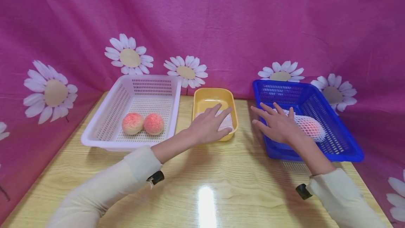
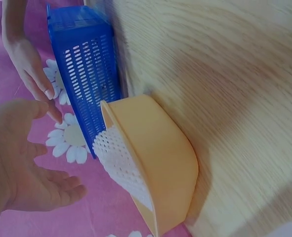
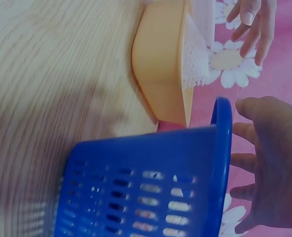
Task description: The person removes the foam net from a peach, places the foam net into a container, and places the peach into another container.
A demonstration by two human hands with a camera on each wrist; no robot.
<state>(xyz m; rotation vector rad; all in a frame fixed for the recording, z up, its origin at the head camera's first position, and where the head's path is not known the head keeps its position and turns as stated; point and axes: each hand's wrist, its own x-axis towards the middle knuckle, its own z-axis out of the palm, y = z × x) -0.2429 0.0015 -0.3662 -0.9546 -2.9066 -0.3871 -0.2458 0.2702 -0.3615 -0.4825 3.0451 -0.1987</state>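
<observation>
Left hand: my left hand hovers over the yellow bin, palm down, fingers spread and relaxed, gripping nothing; the left wrist view shows a gap between it and what lies below.
Right hand: my right hand hangs above the near left part of the blue basket, fingers spread, nothing in them; the right wrist view shows it apart from the rim.
Yellow bin: it stands on the wooden table between the two baskets, with white foam netting inside, rising past the rim.
Blue basket: it sits to my right; inside, a pinkish fruit in a net sleeve lies just beside my right hand, which hides part of the basket.
White basket: to my left stands the white basket, holding a left peach and a right peach, both bare, side by side and seemingly touching.
Backdrop: a magenta cloth with white daisies hangs behind everything.
Wrists: pale sleeves, each with a small dark device at the cuff.
</observation>
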